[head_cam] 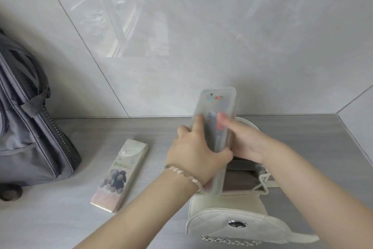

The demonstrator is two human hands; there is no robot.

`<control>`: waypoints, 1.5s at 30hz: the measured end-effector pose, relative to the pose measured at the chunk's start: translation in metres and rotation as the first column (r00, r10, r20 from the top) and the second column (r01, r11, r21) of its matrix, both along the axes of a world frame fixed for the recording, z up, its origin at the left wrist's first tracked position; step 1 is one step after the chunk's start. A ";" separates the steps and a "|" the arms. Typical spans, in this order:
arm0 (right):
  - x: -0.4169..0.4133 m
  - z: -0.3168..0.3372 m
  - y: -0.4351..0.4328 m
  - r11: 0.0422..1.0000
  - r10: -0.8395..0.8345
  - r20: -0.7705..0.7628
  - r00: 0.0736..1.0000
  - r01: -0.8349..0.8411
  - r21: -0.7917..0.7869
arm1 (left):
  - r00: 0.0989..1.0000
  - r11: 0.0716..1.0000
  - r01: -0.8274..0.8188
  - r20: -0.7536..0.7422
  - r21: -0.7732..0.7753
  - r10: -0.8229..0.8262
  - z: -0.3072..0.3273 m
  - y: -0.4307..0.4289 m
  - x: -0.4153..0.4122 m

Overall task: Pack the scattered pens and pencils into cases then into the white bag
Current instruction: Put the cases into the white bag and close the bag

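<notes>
We see the left hand and right hand clamped on a tilted frosted pencil case, its lower end at the open white bag mouth. Its contents are too blurred to make out.

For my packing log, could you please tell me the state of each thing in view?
white bag: flap open.
translucent case: held on end, lower end at the white bag's opening.
printed case: snapped shut, flat on the table.
left hand: grips the translucent case.
right hand: holds the translucent case.
</notes>
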State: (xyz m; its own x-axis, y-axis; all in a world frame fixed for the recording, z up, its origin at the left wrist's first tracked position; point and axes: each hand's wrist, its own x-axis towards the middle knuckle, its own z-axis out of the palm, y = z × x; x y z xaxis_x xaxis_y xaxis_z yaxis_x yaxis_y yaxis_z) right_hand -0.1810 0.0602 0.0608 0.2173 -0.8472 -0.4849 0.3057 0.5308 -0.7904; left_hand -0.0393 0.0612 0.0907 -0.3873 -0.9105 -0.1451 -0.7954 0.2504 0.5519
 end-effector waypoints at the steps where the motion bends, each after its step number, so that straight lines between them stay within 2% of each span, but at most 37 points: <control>1: -0.003 -0.001 0.002 0.999 -0.047 -0.031 0.998 0.047 0.010 | 0.999 0.999 0.032 0.014 -0.009 -0.032 -0.005 -0.001 -0.006; 3: -0.012 -0.006 0.004 0.988 -0.154 -0.108 0.982 0.157 0.012 | 0.993 0.996 0.082 -0.087 -0.027 -0.084 -0.014 -0.008 -0.005; 5: -0.019 -0.009 0.006 0.964 -0.266 -0.136 0.954 0.266 -0.018 | 0.977 0.985 0.106 -0.171 -0.136 -0.129 -0.028 -0.016 0.008; 7: -0.024 -0.013 0.009 0.916 -0.401 -0.172 0.900 0.394 -0.078 | 0.994 0.968 0.082 -0.057 -0.236 -0.098 -0.052 -0.028 0.021; 10: -0.029 -0.016 0.016 0.842 -0.531 -0.243 0.811 0.475 -0.256 | 0.993 0.995 0.096 0.061 0.001 -0.096 -0.069 -0.036 0.031; 12: -0.030 -0.017 0.024 0.814 -0.554 -0.313 0.771 0.424 -0.398 | 0.993 0.988 0.115 0.024 0.102 -0.118 -0.070 -0.036 0.031; 16: -0.026 -0.023 0.039 0.778 -0.547 -0.439 0.713 0.240 -0.580 | 0.985 0.975 0.175 -0.031 0.141 -0.172 -0.070 -0.033 0.020; 18: -0.023 -0.028 0.043 0.776 -0.539 -0.490 0.686 0.178 -0.605 | 0.978 0.967 0.207 -0.007 0.149 -0.209 -0.067 -0.031 0.015; 20: -0.021 -0.029 0.047 0.790 -0.504 -0.602 0.620 0.049 -0.611 | 0.977 0.967 0.212 0.000 0.142 -0.214 -0.063 -0.031 0.010; 23: -0.020 -0.028 0.053 0.811 -0.443 -0.732 0.518 -0.117 -0.574 | 0.991 0.983 0.133 -0.016 0.128 -0.132 -0.057 -0.034 0.008; 25: -0.020 -0.029 0.056 0.803 -0.462 -0.742 0.486 -0.125 -0.582 | 0.996 0.989 0.090 0.007 0.120 -0.091 -0.053 -0.035 0.009; 28: -0.020 -0.031 0.056 0.794 -0.489 -0.746 0.452 -0.123 -0.595 | 0.991 0.989 0.117 0.054 0.091 -0.122 -0.054 -0.037 0.008; 30: -0.017 -0.035 0.057 0.776 -0.501 -0.764 0.406 -0.179 -0.604 | 0.994 0.993 0.075 0.069 0.089 -0.081 -0.056 -0.036 0.006; 33: -0.013 -0.042 0.062 0.762 -0.504 -0.812 0.295 -0.291 -0.579 | 1.000 0.991 -0.003 -0.005 0.131 0.003 -0.053 -0.032 0.009; 35: -0.013 -0.040 0.063 0.769 -0.500 -0.851 0.161 -0.370 -0.522 | 0.998 0.996 0.060 0.008 0.066 -0.060 -0.050 -0.034 0.016; 37: -0.014 -0.032 0.060 0.838 -0.377 -0.926 0.005 -0.424 -0.343 | 0.990 0.990 0.140 0.022 -0.002 -0.139 -0.051 -0.041 0.022; 39: -0.013 -0.032 0.054 0.905 -0.110 -0.994 -0.021 -0.415 -0.091 | 0.988 0.988 0.151 0.028 0.027 -0.152 -0.049 -0.045 0.025; 40: -0.010 -0.033 0.047 0.910 -0.029 -0.997 -0.069 -0.415 0.002 | 0.988 0.989 0.144 0.045 0.027 -0.146 -0.046 -0.044 0.025; 43: 0.010 -0.042 0.027 0.892 0.085 -0.955 -0.283 -0.405 0.200 | 0.974 0.986 0.168 0.154 -0.010 -0.165 -0.042 -0.037 0.018; 45: 0.025 -0.050 0.017 0.917 0.092 -0.924 -0.372 -0.331 0.225 | 0.964 0.981 0.183 0.207 -0.057 -0.168 -0.044 -0.035 0.015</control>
